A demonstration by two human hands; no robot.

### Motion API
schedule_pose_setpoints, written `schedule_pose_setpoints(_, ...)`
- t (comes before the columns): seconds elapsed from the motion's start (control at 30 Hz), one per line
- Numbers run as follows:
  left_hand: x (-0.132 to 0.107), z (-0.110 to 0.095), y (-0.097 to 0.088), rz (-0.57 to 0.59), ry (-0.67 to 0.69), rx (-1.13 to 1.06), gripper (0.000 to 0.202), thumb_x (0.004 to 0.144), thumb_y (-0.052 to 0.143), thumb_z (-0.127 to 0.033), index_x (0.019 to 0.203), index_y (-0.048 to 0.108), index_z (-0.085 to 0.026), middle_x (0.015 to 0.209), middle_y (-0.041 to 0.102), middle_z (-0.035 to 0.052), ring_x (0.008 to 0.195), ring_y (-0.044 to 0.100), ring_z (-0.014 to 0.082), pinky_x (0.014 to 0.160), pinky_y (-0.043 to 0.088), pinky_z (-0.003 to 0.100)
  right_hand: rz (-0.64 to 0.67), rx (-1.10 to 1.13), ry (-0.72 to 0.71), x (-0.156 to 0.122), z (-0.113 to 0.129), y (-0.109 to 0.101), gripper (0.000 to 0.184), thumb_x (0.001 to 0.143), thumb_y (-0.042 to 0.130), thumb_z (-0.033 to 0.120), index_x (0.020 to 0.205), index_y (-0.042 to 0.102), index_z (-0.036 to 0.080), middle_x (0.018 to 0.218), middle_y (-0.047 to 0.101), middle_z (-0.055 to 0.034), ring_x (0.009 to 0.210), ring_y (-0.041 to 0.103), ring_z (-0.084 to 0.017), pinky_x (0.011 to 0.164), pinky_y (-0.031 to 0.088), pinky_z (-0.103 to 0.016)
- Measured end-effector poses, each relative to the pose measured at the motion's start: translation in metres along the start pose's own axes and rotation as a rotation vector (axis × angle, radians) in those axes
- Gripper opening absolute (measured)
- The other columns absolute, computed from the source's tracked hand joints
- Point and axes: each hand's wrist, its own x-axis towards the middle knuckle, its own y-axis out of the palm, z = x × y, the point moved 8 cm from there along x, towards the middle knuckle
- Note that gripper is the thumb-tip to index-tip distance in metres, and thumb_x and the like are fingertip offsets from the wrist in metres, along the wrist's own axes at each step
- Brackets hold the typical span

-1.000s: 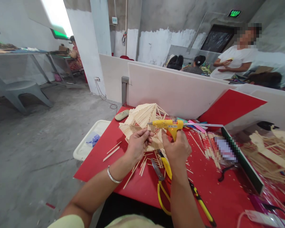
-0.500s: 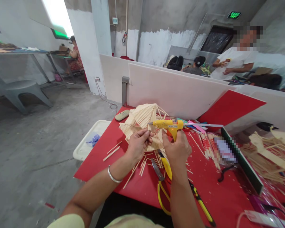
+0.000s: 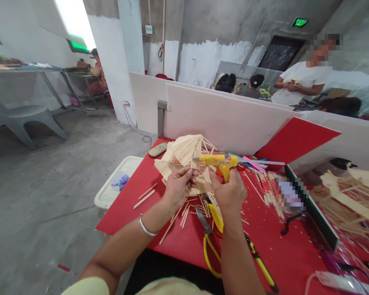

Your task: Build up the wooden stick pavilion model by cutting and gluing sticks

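My right hand [image 3: 230, 194] is wrapped round the handle of a yellow hot glue gun [image 3: 215, 159], with a long clear glue stick out of its back end. The gun's nozzle points left, over a house-like model of pale wooden sticks [image 3: 184, 149]. Just below the nozzle, my left hand [image 3: 176, 186] is closed in a pinch at the front of the model. What lies between its fingertips is too small to make out. Loose sticks [image 3: 184, 217] lie under and in front of the hands. Cutting pliers with yellow handles [image 3: 206, 231] rest between my forearms.
The red tabletop [image 3: 289, 254] also carries a yellow-black cutter knife [image 3: 263, 266], bundled sticks [image 3: 266, 188] and a grey-green oval object [image 3: 158, 150]. A white board [image 3: 221, 119] walls off the back. A white tray [image 3: 103, 196] stands lower left. A person in white [image 3: 301, 80] stands beyond.
Both my hands and the glue gun hold nearly the same place over the model. Beyond the board, the standing person's hands have come closer together.
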Motion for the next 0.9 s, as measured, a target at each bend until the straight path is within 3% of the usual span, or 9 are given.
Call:
schedule_pose_setpoints(0.37,-0.011,-0.005,0.003,-0.019,-0.064,0.035,0.021,0.071,0.078,-0.011,0.089,0.068,-0.008,0.083,0.072,0.0079,0.058,0.061,0.008,0.051,0.052,0.017,0.013,-0.029,0.014,-0.004,-0.011,-0.008,0.054,0.087,0.054,0.066,0.108,0.062,0.017,0.093,0.067,-0.0069,0.08,0.06,-0.02,0.065,0.029,-0.029)
schedule_pose_setpoints(0.57,-0.035,0.001,0.007,0.001,-0.114,0.106,0.029,0.069,0.075,-0.01,0.098,0.072,-0.008,0.086,0.072,0.0075,0.06,0.062,0.0085,0.05,0.053,0.016,0.073,0.013,0.129,-0.006,-0.051,-0.017,0.06,0.085,0.051,0.072,0.113,0.059,0.019,0.097,0.067,-0.006,0.082,0.061,-0.019,0.066,0.031,-0.029)
schedule_pose_setpoints(0.63,-0.049,0.017,0.009,0.019,-0.158,0.111,0.03,0.069,0.077,-0.013,0.099,0.072,-0.01,0.082,0.071,0.0053,0.059,0.061,0.0084,0.048,0.052,0.016,0.097,0.036,0.188,-0.011,-0.077,-0.021,0.065,0.083,0.05,0.076,0.114,0.059,0.019,0.098,0.068,-0.0074,0.083,0.061,-0.02,0.067,0.033,-0.029)
schedule_pose_setpoints(0.73,-0.065,0.056,0.017,0.076,-0.258,0.135,0.03,0.069,0.08,-0.018,0.098,0.073,-0.011,0.077,0.069,0.0041,0.057,0.061,0.0086,0.049,0.051,0.018,0.128,0.086,0.274,-0.026,-0.127,-0.023,0.064,0.084,0.049,0.074,0.114,0.058,0.018,0.098,0.068,-0.0099,0.085,0.062,-0.022,0.07,0.037,-0.03)
schedule_pose_setpoints(0.9,-0.068,0.137,0.026,0.143,-0.393,0.174,0.035,0.068,0.082,-0.024,0.099,0.072,-0.012,0.075,0.068,0.0027,0.055,0.06,0.0075,0.049,0.048,0.017,0.205,0.046,0.448,-0.069,-0.226,-0.014,0.049,0.094,0.043,0.053,0.121,0.056,0.013,0.104,0.069,-0.0159,0.092,0.064,-0.024,0.077,0.043,-0.032)
